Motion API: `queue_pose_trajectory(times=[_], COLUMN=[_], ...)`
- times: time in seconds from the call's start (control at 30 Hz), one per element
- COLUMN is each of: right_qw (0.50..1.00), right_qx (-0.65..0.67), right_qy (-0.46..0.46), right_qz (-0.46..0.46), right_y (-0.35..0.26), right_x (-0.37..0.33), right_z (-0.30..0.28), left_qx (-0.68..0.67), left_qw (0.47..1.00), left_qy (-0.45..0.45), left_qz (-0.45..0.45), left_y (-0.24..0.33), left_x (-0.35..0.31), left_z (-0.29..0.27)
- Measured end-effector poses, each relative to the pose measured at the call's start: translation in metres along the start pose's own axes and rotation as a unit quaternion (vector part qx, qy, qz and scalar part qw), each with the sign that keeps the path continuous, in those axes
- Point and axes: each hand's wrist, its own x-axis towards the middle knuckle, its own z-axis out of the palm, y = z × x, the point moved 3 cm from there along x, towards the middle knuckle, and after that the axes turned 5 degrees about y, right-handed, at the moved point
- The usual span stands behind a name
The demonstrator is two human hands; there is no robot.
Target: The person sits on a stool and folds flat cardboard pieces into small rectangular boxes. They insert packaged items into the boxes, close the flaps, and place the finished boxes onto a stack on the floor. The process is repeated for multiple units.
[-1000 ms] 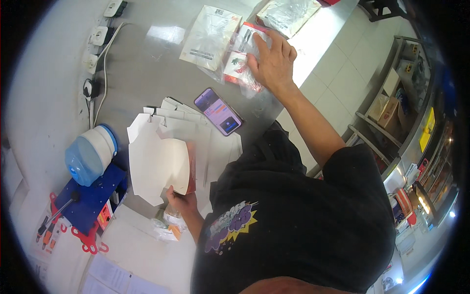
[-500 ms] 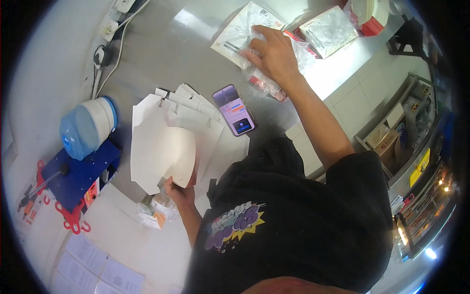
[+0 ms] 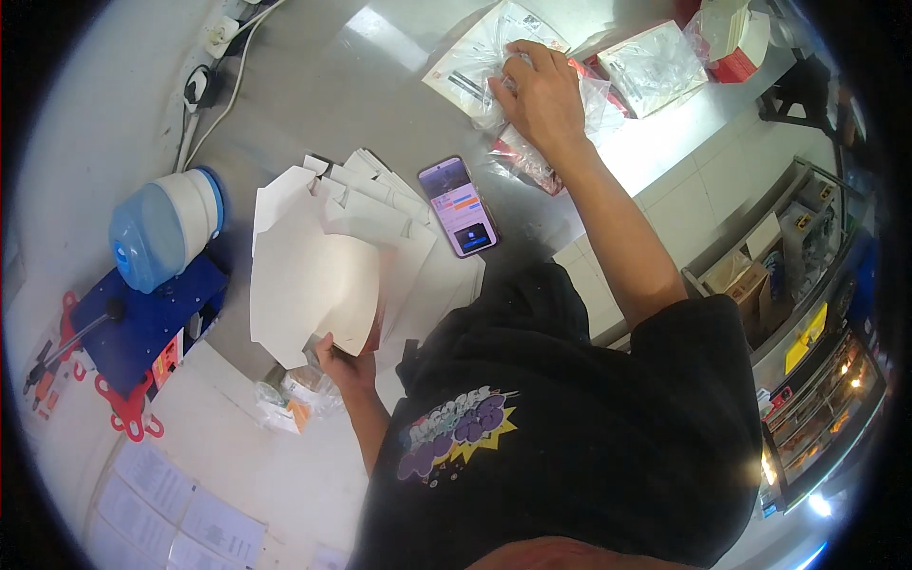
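My left hand [image 3: 348,367] grips the lower edge of a curved white paperboard piece [image 3: 344,290], thumb on its near side. Behind it fan out several flat white carton blanks [image 3: 404,228] with notched edges, on the metal table. My right hand [image 3: 549,100] is stretched to the far side, with bent fingers closed on a clear plastic bag [image 3: 508,71]. This bag wraps a stack of white and red printed cartons [image 3: 463,81]; the fingertips are partly lost in the shiny film. A lit phone [image 3: 458,206] lies between both hands.
A second plastic-wrapped carton stack [image 3: 654,68] and an open red-and-white box [image 3: 739,52] stand at the far right of the metal table [image 3: 313,104]. At left are a blue-and-white tub [image 3: 166,228], power plugs with cords [image 3: 197,87] and a small plastic packet [image 3: 294,399].
The whole view has shifted slightly. My right hand's fingers have drawn in a little more on the plastic bag. My left hand keeps its hold on the paperboard piece.
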Motion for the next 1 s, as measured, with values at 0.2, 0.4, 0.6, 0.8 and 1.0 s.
queue_pose_trajectory(times=[0.2, 0.4, 0.6, 0.8, 1.0], right_qw=[1.000, 1.000, 0.996, 0.983, 0.952], right_qx=[0.013, -0.015, -0.024, 0.132, 0.267], right_qy=[0.013, -0.009, -0.075, 0.015, 0.079], right_qz=[-0.009, -0.002, 0.030, 0.128, 0.129], right_y=[-0.001, -0.002, -0.001, -0.034, -0.138], right_x=[-0.001, 0.000, 0.022, 0.044, 0.018], right_z=[-0.004, 0.000, -0.003, -0.036, -0.120], left_qx=[0.006, 0.026, 0.098, 0.613, 0.365], left_qw=[1.000, 0.999, 0.991, 0.784, 0.872], left_qy=[-0.024, -0.011, 0.005, 0.098, -0.281], left_qz=[0.000, 0.016, 0.092, -0.012, 0.166], left_y=[-0.004, -0.009, -0.025, 0.006, 0.035], left_x=[0.006, 0.016, 0.015, -0.010, -0.068], left_z=[-0.009, -0.021, -0.025, -0.073, 0.094])
